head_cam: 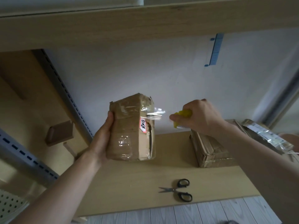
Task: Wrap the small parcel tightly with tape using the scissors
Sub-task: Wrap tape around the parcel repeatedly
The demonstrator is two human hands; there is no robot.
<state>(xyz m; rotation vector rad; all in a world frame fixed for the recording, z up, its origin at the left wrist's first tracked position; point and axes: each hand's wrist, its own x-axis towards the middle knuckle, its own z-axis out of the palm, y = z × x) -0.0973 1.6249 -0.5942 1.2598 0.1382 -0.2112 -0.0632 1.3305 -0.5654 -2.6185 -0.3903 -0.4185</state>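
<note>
Head view. We hold the parcel [131,128] upright above the wooden board [129,183]. The left hand [103,136] grips the parcel's left side, with the thumb on the front; its fingers are hidden behind the box. The right hand [199,115], right of the parcel, is closed around a yellow tape roll [183,115], which it mostly covers. A clear tape strip [155,113] runs from the parcel's upper right edge toward the roll. We cannot read the writing on the parcel's white label [143,126].

The scissors [177,189] lie below and right of the parcel, blades slightly apart, near the board's front edge. Bare board lies between them and the parcel. A second parcel [208,151] lies right of the parcel, partly hidden by the right forearm.
</note>
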